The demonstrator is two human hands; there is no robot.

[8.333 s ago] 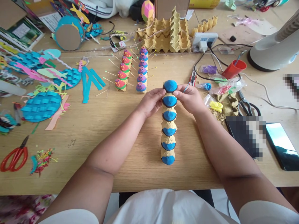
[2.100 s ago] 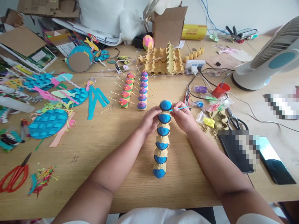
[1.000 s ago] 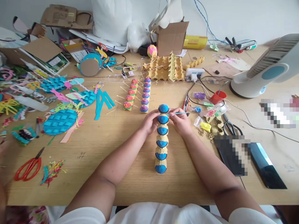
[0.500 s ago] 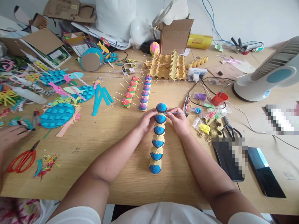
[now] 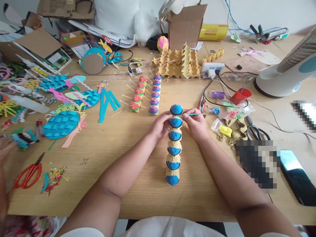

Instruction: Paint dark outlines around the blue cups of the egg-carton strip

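Observation:
A strip of egg carton (image 5: pixel 174 144) lies lengthwise in front of me, its several bumps capped with blue clay edged in a dark line. At its far end, my left hand (image 5: pixel 161 124) is closed on the left side, steadying the carton. My right hand (image 5: pixel 196 125) pinches a thin blue stick (image 5: pixel 194 114) whose tip reaches the gap below the farthest bump. Whether the tip touches the clay I cannot tell. Beyond my hands stand two painted carton strips, one red and green (image 5: pixel 138 93), one purple (image 5: pixel 155 93), both with thin sticks poking out.
To the left are woven blue paper discs (image 5: pixel 61 124), red-handled scissors (image 5: pixel 31 172) and paper scraps (image 5: pixel 53 179). A co-worker's hand (image 5: pixel 4 148) shows at the left edge. On the right are a red cup (image 5: pixel 240 96), clay bags, black scissors (image 5: pixel 258 131), a phone (image 5: pixel 300 174) and a fan (image 5: pixel 283 72).
The camera view has shifted slightly, so most things appear moved. My hands stay at the strip's far end with the stick in the same gap. The co-worker's hand has drawn back leftward.

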